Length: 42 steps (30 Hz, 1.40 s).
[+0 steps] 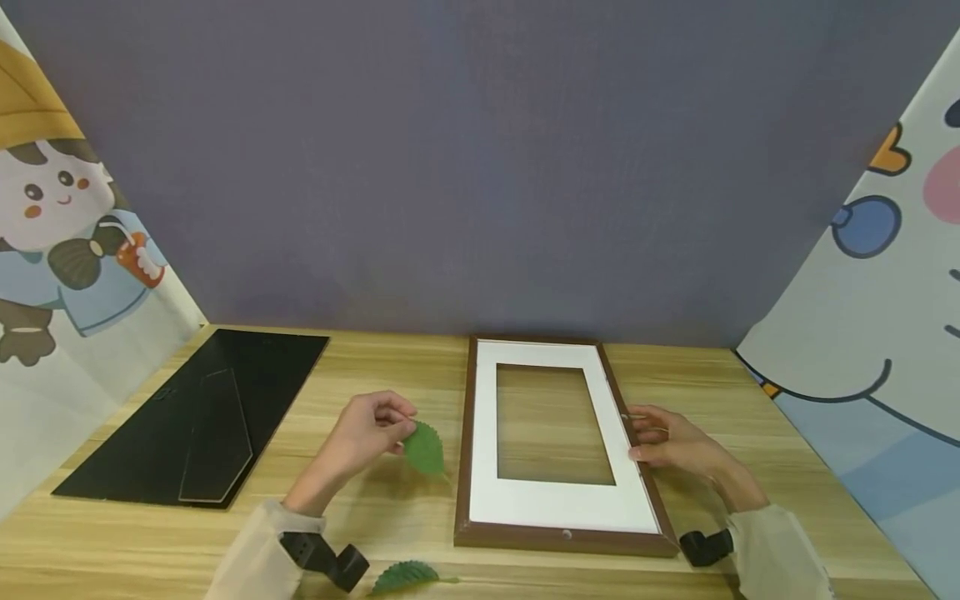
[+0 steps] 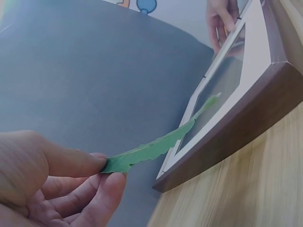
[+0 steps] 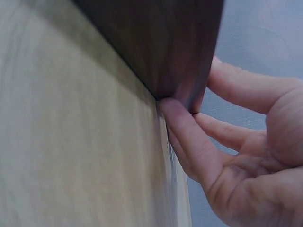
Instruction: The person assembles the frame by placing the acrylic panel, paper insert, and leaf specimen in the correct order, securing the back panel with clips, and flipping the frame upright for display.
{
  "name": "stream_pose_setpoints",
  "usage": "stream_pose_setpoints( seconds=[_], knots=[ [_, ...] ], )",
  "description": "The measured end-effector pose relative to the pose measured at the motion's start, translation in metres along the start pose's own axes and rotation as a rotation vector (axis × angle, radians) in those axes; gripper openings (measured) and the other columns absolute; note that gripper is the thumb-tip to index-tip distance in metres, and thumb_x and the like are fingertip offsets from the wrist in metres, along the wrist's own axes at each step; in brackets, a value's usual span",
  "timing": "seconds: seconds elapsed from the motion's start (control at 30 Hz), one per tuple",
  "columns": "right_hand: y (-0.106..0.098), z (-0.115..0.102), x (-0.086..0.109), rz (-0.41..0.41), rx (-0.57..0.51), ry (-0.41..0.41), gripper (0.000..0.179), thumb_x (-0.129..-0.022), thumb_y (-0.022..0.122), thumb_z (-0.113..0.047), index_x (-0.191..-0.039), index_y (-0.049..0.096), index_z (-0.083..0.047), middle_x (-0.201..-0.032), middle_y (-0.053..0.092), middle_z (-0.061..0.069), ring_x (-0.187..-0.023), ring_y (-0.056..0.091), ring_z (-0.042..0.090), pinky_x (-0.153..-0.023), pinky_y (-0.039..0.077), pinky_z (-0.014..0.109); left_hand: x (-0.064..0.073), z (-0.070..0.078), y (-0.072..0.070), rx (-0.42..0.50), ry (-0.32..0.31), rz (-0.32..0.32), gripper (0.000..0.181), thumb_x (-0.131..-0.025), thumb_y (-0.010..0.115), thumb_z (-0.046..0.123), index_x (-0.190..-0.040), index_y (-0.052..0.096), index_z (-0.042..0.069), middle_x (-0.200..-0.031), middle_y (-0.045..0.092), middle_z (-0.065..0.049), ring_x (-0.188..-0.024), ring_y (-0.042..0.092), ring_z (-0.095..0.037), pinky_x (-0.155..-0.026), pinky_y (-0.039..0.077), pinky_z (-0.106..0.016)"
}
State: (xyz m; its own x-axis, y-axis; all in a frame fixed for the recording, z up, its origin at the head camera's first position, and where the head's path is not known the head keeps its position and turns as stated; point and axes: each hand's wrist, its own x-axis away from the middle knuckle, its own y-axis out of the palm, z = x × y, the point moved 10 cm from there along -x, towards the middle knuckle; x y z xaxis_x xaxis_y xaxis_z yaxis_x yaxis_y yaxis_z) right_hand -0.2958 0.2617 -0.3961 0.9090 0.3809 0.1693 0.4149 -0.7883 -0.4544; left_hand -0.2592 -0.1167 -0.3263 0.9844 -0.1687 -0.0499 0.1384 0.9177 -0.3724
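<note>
Looking down, we saw the serrated green leaf (image 1: 425, 450) just left of the brown picture frame (image 1: 517, 536), nearer the left hand (image 1: 378, 425) than the right hand (image 1: 678, 442). Its long axis ran from the left fingertips rightward and toward us, stem foremost, so that the stem pointed at the frame's left side. The frame lay on the wood-grain table (image 1: 375, 367), its own long axis running away from us, its white mat (image 1: 562, 508) facing up.

The left thumb and fingers were closed together on the leaf's end — a light pinch, with most of the blade free. The right thumb and fingers held the frame's right side; the right wrist view was dim there, and we couldn't tell whether a fingertip reached beneath the edge.

A second leaf (image 1: 405, 575) lay on our side of the frame, and the black backing board (image 1: 270, 358) lay well to the left.
</note>
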Motion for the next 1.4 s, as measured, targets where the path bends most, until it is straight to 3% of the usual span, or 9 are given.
stream_pose_setpoints(
  seconds=[0.37,0.97,1.23,1.4],
  knots=[
    [0.001,0.002,0.001,-0.003,-0.001,0.011,0.080,-0.085,0.071,-0.014,-0.144,0.023,0.010,-0.139,0.029,0.039,-0.120,0.044,0.046,-0.086,0.054,0.042,-0.005,0.003,0.006,-0.005,0.003,0.016,0.012,-0.086,0.061,-0.007,-0.097,0.064,-0.011,-0.085,0.066,-0.015,-0.068,0.060,-0.013,-0.059,0.057,-0.026],
    [0.002,-0.002,0.000,-0.003,-0.007,-0.008,0.080,-0.085,0.070,-0.011,-0.144,0.022,0.010,-0.138,0.030,0.039,-0.120,0.044,0.046,-0.086,0.055,0.040,-0.018,0.005,0.027,0.055,0.032,-0.006,0.010,-0.086,0.059,-0.009,-0.095,0.063,-0.013,-0.087,0.067,-0.021,-0.066,0.062,-0.013,-0.058,0.058,-0.027],
    [0.002,-0.001,0.000,0.000,-0.016,0.000,0.079,-0.085,0.070,-0.011,-0.144,0.022,0.011,-0.138,0.030,0.038,-0.120,0.045,0.046,-0.086,0.055,0.039,-0.026,0.003,0.037,0.154,-0.023,0.071,0.011,-0.083,0.057,-0.015,-0.093,0.062,-0.014,-0.086,0.064,-0.021,-0.063,0.063,-0.014,-0.060,0.059,-0.031],
    [0.002,0.000,0.000,0.002,-0.016,0.001,0.079,-0.085,0.070,-0.011,-0.144,0.022,0.010,-0.138,0.030,0.038,-0.120,0.044,0.045,-0.086,0.055,0.039,-0.033,0.003,0.044,0.181,-0.025,0.092,0.011,-0.082,0.056,-0.017,-0.091,0.062,-0.015,-0.084,0.062,-0.020,-0.062,0.062,-0.015,-0.060,0.059,-0.030]
  ],
)
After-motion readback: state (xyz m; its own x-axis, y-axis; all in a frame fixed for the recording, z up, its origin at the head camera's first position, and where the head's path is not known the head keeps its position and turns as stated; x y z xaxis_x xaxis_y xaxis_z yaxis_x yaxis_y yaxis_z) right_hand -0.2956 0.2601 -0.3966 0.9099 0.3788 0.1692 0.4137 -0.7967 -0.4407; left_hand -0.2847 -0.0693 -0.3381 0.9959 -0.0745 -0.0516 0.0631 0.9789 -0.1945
